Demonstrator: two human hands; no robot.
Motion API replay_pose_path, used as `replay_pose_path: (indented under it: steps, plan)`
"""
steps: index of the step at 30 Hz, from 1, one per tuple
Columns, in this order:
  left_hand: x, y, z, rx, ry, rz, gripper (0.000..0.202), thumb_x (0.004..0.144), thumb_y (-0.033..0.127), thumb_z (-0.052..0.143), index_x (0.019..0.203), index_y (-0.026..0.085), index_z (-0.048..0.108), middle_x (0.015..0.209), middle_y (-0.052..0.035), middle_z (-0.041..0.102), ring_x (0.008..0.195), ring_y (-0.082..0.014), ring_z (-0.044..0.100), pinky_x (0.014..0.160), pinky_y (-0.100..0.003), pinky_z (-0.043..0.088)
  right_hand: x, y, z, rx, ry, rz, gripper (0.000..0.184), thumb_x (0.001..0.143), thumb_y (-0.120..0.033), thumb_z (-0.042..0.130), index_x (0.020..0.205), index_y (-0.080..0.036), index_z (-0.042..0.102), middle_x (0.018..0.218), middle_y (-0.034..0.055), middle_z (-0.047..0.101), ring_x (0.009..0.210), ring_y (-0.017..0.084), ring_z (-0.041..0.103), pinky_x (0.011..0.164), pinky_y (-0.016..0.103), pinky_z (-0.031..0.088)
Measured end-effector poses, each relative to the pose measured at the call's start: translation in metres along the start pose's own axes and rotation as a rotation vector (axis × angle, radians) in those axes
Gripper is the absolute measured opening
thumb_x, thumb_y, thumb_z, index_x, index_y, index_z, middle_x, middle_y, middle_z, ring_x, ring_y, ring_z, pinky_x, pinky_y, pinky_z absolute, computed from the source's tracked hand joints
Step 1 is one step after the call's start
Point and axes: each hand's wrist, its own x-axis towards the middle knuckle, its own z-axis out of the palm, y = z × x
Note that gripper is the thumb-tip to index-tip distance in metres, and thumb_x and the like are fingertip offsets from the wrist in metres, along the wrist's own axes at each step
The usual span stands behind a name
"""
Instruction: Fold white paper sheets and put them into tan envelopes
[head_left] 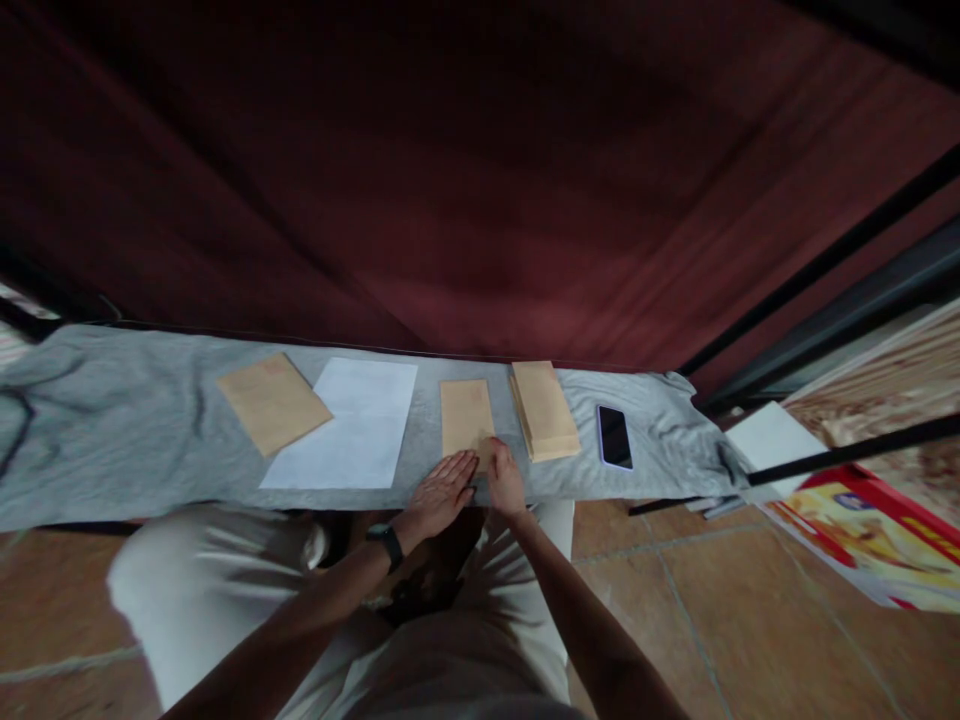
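A brown paper envelope lies on the grey cloth in front of me, its near end under my hands. My left hand rests flat on its lower left corner, fingers stretched out. At the lower right edge, my right hand has its fingers curled together on the envelope's near end; the fingertips are partly hidden. Just to the right is a stack of brown envelopes. To the left lies a white sheet of paper, with another brown envelope overlapping its left side.
The narrow table is covered by a grey cloth. A phone lies right of the stack. Dark red fabric hangs behind the table. Black metal bars and a red and yellow box are at the right.
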Motion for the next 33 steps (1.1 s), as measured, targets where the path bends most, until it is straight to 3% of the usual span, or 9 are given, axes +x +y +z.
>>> replay_pose_path:
  steps: [4,9,17,21,27,30,33]
  plan:
    - [-0.008,0.006,-0.005,-0.07,0.082,-0.05,0.045,0.098,0.028,0.04,0.141,0.022,0.052,0.148,-0.0078,0.054,0.139,-0.0198,0.046,0.119,-0.041,0.033,-0.005,0.002,-0.009,0.076,-0.019,-0.056,0.038,0.099,-0.017,0.037,0.134,-0.018,0.052,0.128,0.0112,0.063,0.123,0.02,0.058,0.105,0.036,0.047]
    - [-0.003,0.011,-0.006,-0.219,0.205,-0.166,0.032,0.096,0.023,0.047,0.121,0.024,0.067,0.133,-0.0068,0.065,0.127,-0.0213,0.058,0.112,-0.041,0.042,-0.016,0.008,-0.022,0.08,-0.14,-0.212,0.032,0.095,-0.023,0.053,0.126,-0.021,0.061,0.137,0.0091,0.059,0.13,0.022,0.052,0.109,0.038,0.044]
    - [0.005,0.009,0.0,-0.275,0.326,-0.316,0.026,0.094,0.019,0.047,0.109,0.024,0.068,0.12,-0.0081,0.07,0.115,-0.0236,0.062,0.106,-0.041,0.046,-0.01,0.003,-0.021,-0.061,-0.093,-0.114,0.028,0.096,-0.014,0.049,0.115,-0.022,0.068,0.112,0.007,0.069,0.109,0.021,0.062,0.098,0.036,0.048]
    - [0.012,0.004,-0.001,-0.187,0.392,-0.337,0.024,0.091,0.013,0.044,0.102,0.022,0.064,0.107,-0.009,0.068,0.109,-0.025,0.06,0.1,-0.042,0.048,-0.006,-0.013,-0.016,-0.165,-0.026,-0.048,0.034,0.096,-0.01,0.045,0.123,-0.02,0.063,0.125,0.01,0.064,0.117,0.021,0.058,0.102,0.037,0.045]
    - [0.012,0.004,0.002,-0.11,0.383,-0.275,0.02,0.095,0.017,0.041,0.09,0.021,0.059,0.093,-0.0073,0.062,0.094,-0.0247,0.058,0.091,-0.042,0.05,-0.037,-0.044,0.0,-0.175,-0.119,-0.285,0.044,0.101,-0.022,0.043,0.144,-0.014,0.049,0.144,0.0103,0.055,0.136,0.021,0.046,0.118,0.04,0.03]
    - [0.011,0.004,0.002,-0.122,0.407,-0.276,0.019,0.095,0.017,0.041,0.091,0.022,0.059,0.096,-0.0071,0.061,0.097,-0.0245,0.058,0.093,-0.041,0.05,-0.046,-0.036,-0.004,-0.222,-0.13,-0.263,0.049,0.102,-0.028,0.044,0.149,-0.015,0.043,0.148,0.0113,0.052,0.139,0.023,0.044,0.119,0.044,0.029]
    - [0.01,0.003,0.001,-0.151,0.44,-0.304,0.019,0.093,0.015,0.043,0.096,0.021,0.06,0.105,-0.0087,0.061,0.104,-0.0254,0.057,0.098,-0.042,0.048,-0.043,-0.011,-0.022,-0.253,-0.111,-0.223,0.046,0.104,-0.027,0.039,0.149,-0.017,0.043,0.148,0.0094,0.052,0.138,0.021,0.046,0.119,0.045,0.028]
